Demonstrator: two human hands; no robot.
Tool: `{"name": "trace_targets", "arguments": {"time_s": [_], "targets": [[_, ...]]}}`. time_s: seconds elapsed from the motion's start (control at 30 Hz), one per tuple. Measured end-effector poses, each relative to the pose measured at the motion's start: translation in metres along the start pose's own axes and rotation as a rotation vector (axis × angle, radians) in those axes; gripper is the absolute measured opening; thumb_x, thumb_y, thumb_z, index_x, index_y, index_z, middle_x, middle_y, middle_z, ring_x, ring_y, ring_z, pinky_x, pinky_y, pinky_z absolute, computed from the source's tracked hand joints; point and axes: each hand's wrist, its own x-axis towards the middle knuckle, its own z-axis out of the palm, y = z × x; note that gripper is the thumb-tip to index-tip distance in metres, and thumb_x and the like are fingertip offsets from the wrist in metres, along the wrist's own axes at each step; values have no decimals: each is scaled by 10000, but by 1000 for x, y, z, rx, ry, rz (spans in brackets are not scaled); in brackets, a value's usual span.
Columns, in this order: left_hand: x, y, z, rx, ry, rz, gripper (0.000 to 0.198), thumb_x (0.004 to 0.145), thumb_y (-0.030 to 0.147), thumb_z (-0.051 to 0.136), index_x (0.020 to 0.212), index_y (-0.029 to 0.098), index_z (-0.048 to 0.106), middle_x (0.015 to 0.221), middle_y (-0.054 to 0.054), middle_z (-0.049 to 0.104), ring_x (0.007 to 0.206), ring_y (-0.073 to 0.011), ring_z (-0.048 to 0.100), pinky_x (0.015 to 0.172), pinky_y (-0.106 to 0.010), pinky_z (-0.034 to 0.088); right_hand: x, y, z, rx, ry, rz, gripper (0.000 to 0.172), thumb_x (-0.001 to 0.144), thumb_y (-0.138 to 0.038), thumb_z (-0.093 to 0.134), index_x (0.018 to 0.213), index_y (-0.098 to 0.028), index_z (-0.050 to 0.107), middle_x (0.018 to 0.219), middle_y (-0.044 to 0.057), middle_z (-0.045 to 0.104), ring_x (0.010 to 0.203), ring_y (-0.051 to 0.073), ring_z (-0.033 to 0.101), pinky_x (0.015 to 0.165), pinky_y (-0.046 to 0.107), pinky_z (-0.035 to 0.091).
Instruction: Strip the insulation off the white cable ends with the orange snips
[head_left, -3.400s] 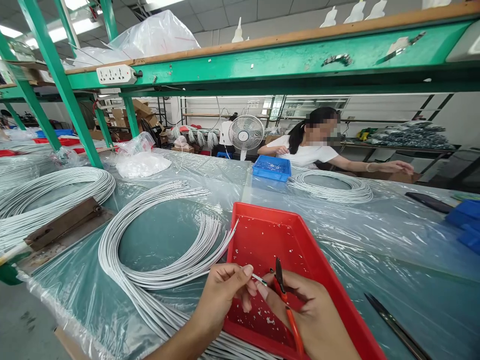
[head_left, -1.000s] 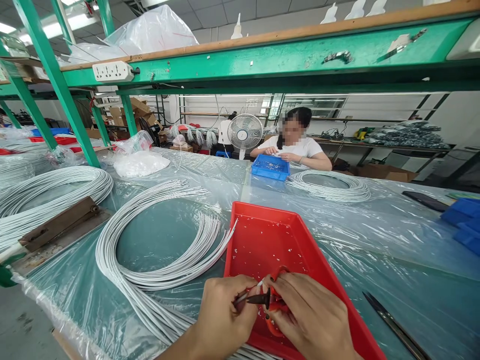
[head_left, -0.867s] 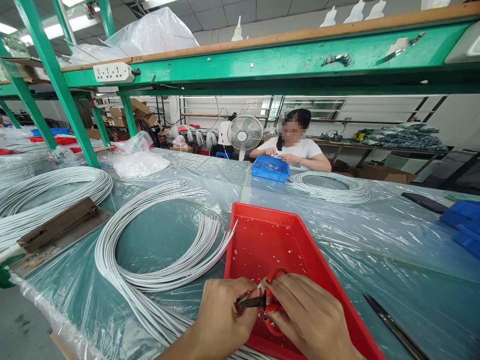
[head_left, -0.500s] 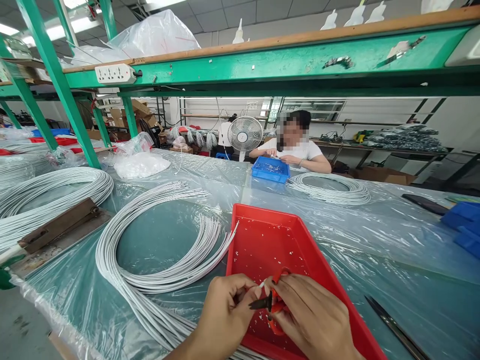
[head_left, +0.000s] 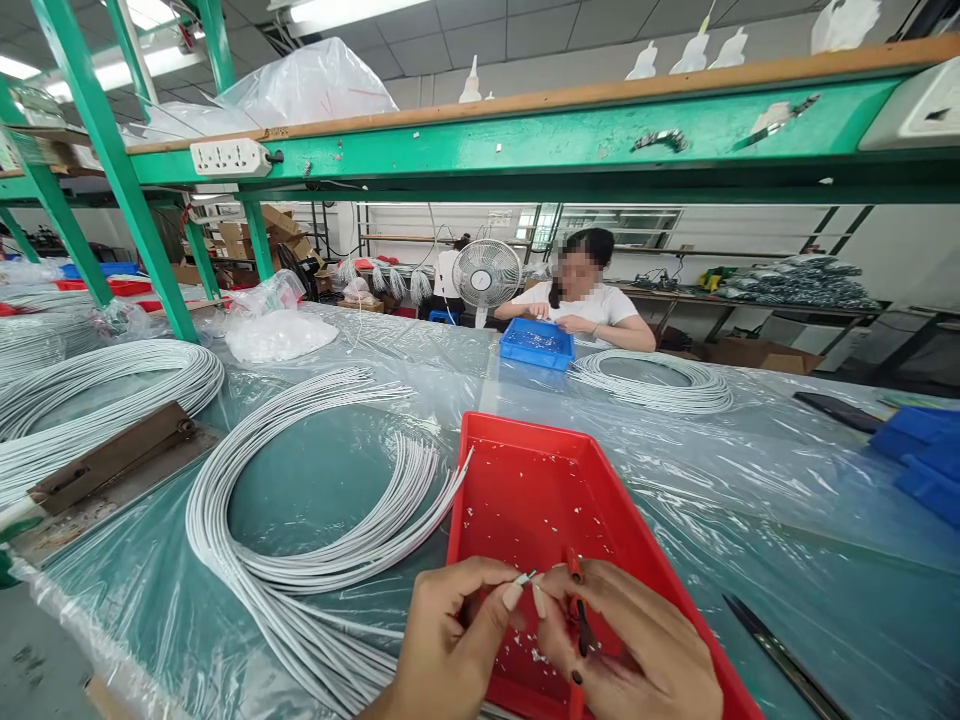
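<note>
Over the red tray (head_left: pixel 525 428), my left hand (head_left: pixel 457 630) pinches the end of a white cable (head_left: pixel 523 580) between thumb and forefinger. A thin, dark greenish tip sticks out of its white jacket. My right hand (head_left: pixel 637 640) is closed around small orange-handled scissors (head_left: pixel 576 610), with their dark blades partly hidden by the fingers. Its thumb and forefinger tips are at the cable's bared end. Left of the tray lies a loose coil of white cables (head_left: pixel 217 500), whose strands run down toward my left forearm.
White scraps dot the tray floor. Long dark tweezers (head_left: pixel 780 650) lie to the right. A brown metal fixture (head_left: pixel 112 460) and another cable coil (head_left: pixel 172 365) are at left. Across the table, a co-worker (head_left: pixel 619 310) sits behind a blue tray (head_left: pixel 536 345). A green shelf beam (head_left: pixel 465 160) spans overhead.
The scissors have swung in my right hand, from blades pointing left to nearly upright along the palm. The right fingertips are now at the cable tip, where a dark greenish end shows.
</note>
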Motion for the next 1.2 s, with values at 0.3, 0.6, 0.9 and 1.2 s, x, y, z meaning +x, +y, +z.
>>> {"name": "trace_targets", "arguments": {"time_s": [0.3,0.6,0.9,1.2], "targets": [[-3,-2,1,71,61,116,195,830,245,526,843,137,687,713,-61,675,586,-128,545,559,-205,413,2,-3,-4,-56,18,-143,128,719,-60,562,726,-186,578,493,4,589,438,123,540,460,228,458],[4,-2,-5,-288,-17,-165,290,807,393,555,786,119,648,539,36,429,493,-75,355,491,-194,287,-4,-11,-1,141,221,357,120,695,-132,637,731,-244,614,606,-37,641,516,118,586,531,195,464],[8,0,-8,-398,-130,-229,299,825,385,540,765,108,635,500,49,388,475,-68,302,481,-207,226,-2,3,2,488,-113,705,115,665,-160,689,770,-206,680,687,-12,686,640,149,638,603,174,502],[6,-3,-4,-362,-123,-193,219,778,329,617,757,111,623,564,-1,568,471,-76,476,496,-191,356,4,2,10,983,-217,1157,189,623,-287,732,569,-163,599,465,-60,473,445,81,425,458,183,362]]}}
